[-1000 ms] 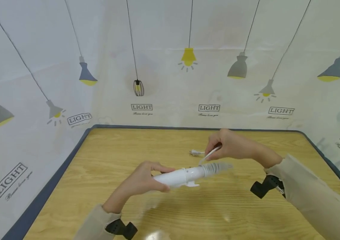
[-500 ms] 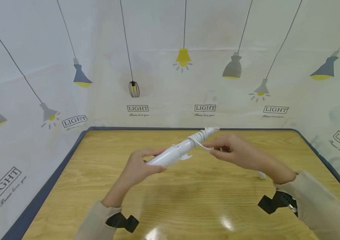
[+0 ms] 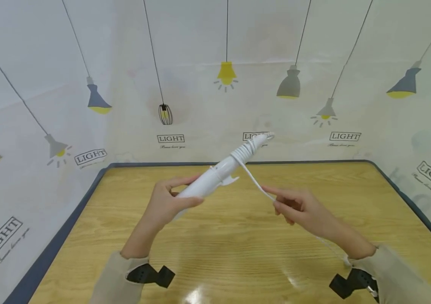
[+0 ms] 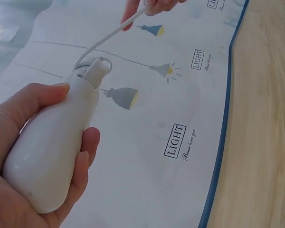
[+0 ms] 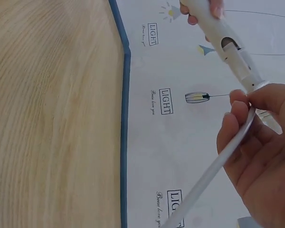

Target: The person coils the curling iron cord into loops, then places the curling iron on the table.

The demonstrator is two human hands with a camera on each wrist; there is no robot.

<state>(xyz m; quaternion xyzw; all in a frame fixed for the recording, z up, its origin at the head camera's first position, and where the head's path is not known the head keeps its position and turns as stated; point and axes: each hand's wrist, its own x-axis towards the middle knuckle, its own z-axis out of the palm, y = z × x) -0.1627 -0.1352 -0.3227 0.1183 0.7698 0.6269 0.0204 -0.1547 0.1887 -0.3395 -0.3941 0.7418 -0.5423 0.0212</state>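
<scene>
A white, smooth, tube-shaped electric appliance point(image 3: 204, 183) is raised over the table, tilted with its narrow end up and to the right. My left hand point(image 3: 163, 200) grips its thicker end, thumb and fingers round the body, as the left wrist view also shows on the rounded body point(image 4: 50, 147). White cord point(image 3: 242, 153) is wound in several turns about the narrow end, and a small lever-like tab point(image 3: 229, 180) sticks out below. Between thumb and fingertips, my right hand point(image 3: 302, 209) pinches the cord point(image 5: 206, 173), which runs taut from the windings. Its exact kind I cannot tell.
Beneath both hands lies a wood-grain table point(image 3: 200, 261) with a dark blue edge point(image 3: 162, 163). Loose cord trails past the right wrist to a small white piece point(image 3: 346, 261) near the sleeve. A pale wall covering point(image 3: 192, 76) printed with lamps stands behind.
The left hand has raised the appliance and tipped its narrow end upward. The right hand has come round from behind it to the front right, drawing the cord along, and the plug end has swung right.
</scene>
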